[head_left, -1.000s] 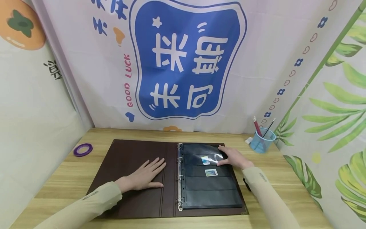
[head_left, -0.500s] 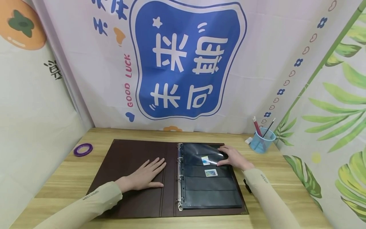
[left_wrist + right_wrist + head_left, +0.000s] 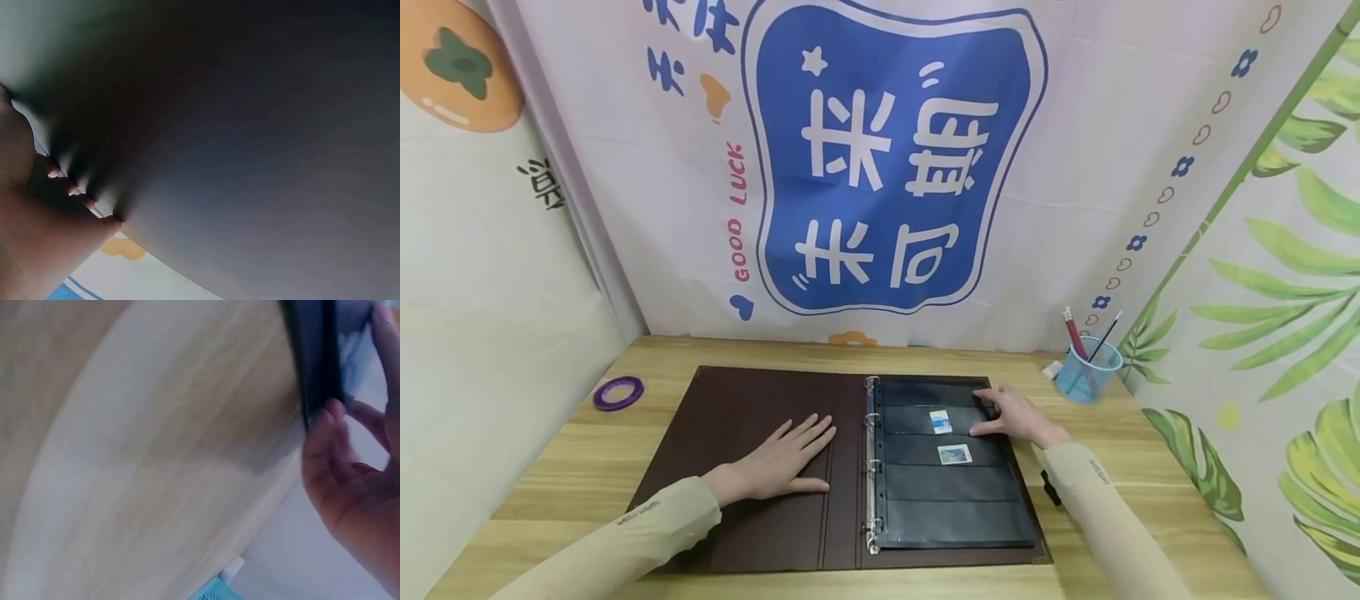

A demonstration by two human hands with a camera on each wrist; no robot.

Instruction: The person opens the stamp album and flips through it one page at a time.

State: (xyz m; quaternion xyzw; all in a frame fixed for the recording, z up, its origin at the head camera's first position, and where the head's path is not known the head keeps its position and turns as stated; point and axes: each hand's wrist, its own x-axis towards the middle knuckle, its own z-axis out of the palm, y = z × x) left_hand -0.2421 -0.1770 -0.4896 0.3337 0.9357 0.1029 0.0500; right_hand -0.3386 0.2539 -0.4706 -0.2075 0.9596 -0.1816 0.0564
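A dark brown ring-binder stamp album [image 3: 752,400] lies open on the wooden table. Black pocket pages [image 3: 955,483] fill its right side. Two stamps show in the pockets, an upper stamp [image 3: 940,422] and a lower stamp [image 3: 955,454]. My left hand [image 3: 775,462] rests flat on the inside of the left cover, fingers spread. At the upper right edge of the pages is my right hand [image 3: 1017,417], its thumb and index finger apart and touching the page. In the right wrist view, several fingertips [image 3: 334,409] touch the album's edge. The left wrist view is mostly dark cover.
A purple tape ring [image 3: 618,392] lies at the table's left. At the back right stands a blue mesh pen cup [image 3: 1086,375] with pencils, beside a white eraser [image 3: 1052,368]. A small black object [image 3: 1051,488] shows by the right forearm. Printed cloth [image 3: 685,250] hangs behind.
The top page's upper right part, bowed up earlier under my right hand, now lies flat. Both hands have stayed nearly in place.
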